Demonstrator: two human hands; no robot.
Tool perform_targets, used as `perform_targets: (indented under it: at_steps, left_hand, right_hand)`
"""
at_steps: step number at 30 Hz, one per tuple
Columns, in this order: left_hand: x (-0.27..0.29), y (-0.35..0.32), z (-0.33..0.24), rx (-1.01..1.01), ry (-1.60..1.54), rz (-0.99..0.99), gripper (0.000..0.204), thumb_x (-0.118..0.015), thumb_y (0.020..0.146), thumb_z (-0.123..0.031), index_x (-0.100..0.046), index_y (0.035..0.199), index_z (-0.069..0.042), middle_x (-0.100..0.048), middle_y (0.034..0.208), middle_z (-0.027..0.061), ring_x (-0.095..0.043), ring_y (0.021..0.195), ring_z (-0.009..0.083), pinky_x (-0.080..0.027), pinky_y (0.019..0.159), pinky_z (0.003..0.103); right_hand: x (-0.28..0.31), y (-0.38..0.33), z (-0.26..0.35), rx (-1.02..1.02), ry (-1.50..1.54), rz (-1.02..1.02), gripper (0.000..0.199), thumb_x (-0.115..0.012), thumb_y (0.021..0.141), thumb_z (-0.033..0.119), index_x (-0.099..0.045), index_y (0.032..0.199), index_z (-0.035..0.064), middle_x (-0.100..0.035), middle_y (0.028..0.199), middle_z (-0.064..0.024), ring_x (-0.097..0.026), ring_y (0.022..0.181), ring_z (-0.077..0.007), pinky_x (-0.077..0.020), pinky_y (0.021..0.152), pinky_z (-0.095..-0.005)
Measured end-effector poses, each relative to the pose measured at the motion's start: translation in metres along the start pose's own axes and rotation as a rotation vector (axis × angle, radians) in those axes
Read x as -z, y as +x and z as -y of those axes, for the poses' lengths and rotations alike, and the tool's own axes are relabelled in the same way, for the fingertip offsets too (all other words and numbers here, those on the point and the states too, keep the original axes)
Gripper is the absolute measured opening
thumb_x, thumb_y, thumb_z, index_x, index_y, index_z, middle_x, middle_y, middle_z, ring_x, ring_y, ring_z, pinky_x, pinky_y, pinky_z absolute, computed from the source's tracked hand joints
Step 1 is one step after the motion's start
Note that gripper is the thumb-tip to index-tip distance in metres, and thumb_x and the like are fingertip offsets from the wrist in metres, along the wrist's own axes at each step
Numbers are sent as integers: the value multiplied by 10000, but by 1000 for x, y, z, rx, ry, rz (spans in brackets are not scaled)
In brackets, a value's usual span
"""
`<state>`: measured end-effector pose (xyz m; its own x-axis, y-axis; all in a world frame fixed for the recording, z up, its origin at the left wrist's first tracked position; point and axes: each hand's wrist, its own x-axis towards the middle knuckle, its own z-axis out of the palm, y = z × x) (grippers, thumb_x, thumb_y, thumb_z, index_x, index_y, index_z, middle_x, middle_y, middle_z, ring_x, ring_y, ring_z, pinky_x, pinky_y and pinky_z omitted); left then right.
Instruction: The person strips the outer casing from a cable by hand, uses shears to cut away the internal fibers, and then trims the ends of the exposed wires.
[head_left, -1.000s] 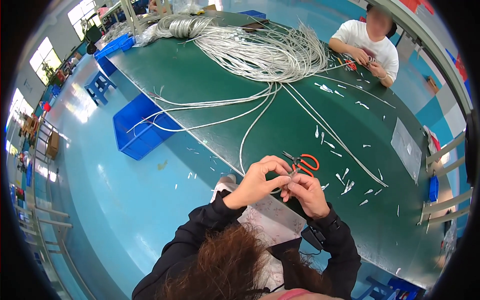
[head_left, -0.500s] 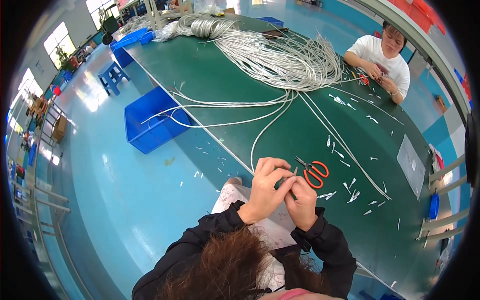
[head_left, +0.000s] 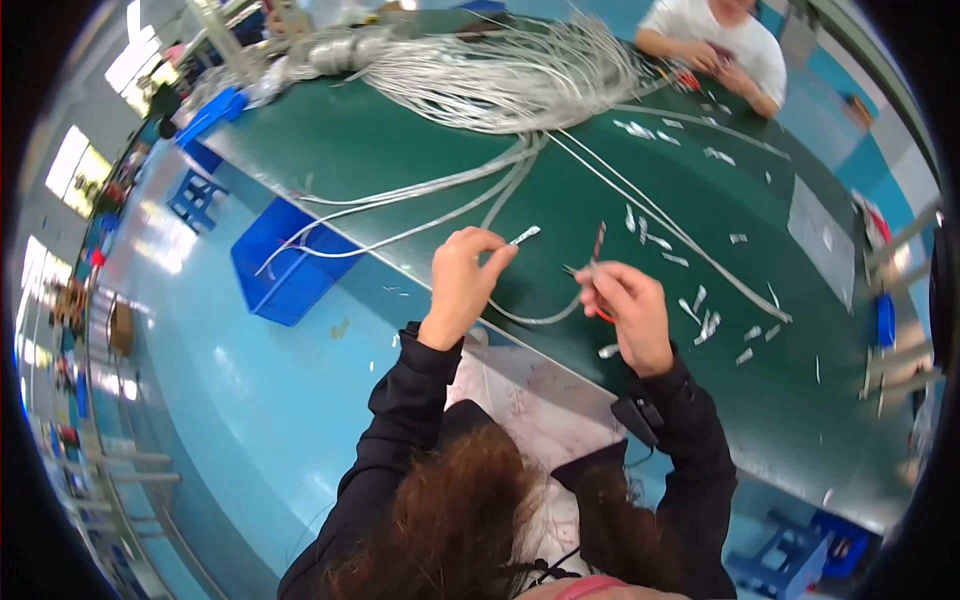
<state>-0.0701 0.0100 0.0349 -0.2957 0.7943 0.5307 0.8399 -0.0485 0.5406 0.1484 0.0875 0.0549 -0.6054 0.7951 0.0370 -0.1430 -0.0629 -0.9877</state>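
Observation:
My left hand (head_left: pixel 465 280) pinches a small silvery-white scrap (head_left: pixel 526 235) between thumb and fingers, over the table's near edge. To its right, my right hand (head_left: pixel 632 305) is closed on the end of a grey-white cable (head_left: pixel 540 321). Reddish and dark wires (head_left: pixel 600 240) stick up from that end, and the cable's slack hangs in a loop between my hands. Beneath my right hand lies a pair of cutters, mostly covered; a bit of its orange handle (head_left: pixel 603 315) shows. The hands are apart, and the right one is slightly blurred.
A large bundle of cables (head_left: pixel 500 90) spreads over the far side of the green table (head_left: pixel 420 150). Silvery scraps (head_left: pixel 705 325) lie at the right, near a clear plastic bag (head_left: pixel 822 240). A blue bin (head_left: pixel 295 265) stands left. Across the table, another person (head_left: pixel 725 50) handles something small.
My hands have come apart, the left moving up and left with a scrap, the right holding the cable end with its wires exposed. The view has shifted, and the cutters are now mostly covered.

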Motion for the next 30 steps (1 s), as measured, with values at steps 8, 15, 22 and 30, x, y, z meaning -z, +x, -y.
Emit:
perform_targets:
  at_steps: [8, 15, 22, 30]
  left_hand:
    - [-18, 13, -53, 315, -926, 374, 224, -567, 927, -127, -603, 1084, 30, -647, 990, 66, -590, 908, 96, -474, 796, 248]
    - [-14, 13, -57, 335, -1088, 431, 112, -585, 901, -57, -606, 962, 34, -636, 936, 51, -587, 856, 108, -469, 798, 257]
    - [-13, 4, -55, 378, -1126, 522, 46, -588, 880, -15, -599, 893, 28, -625, 891, 48, -579, 799, 107, -472, 749, 250]
    - [-15, 5, -51, 441, -1137, 551, 51, -565, 885, 2, -601, 870, 35, -629, 875, 65, -583, 780, 113, -477, 740, 254]
  right_hand:
    - [8, 3, -9, -22, 254, 75, 184, -521, 932, 95, -631, 955, -50, -622, 804, -64, -561, 691, -103, -460, 617, -227]
    - [-2, 0, -12, 19, 119, 154, 158, -518, 925, 79, -623, 914, -39, -612, 764, -57, -553, 646, -95, -455, 599, -218]
    - [0, -10, -14, -26, 70, 120, 144, -520, 912, 78, -614, 893, -30, -610, 750, -60, -549, 613, -92, -453, 560, -215]
    - [8, -3, -17, -190, 370, 200, 139, -533, 899, 70, -625, 894, -34, -633, 809, -64, -556, 627, -78, -450, 550, -207]
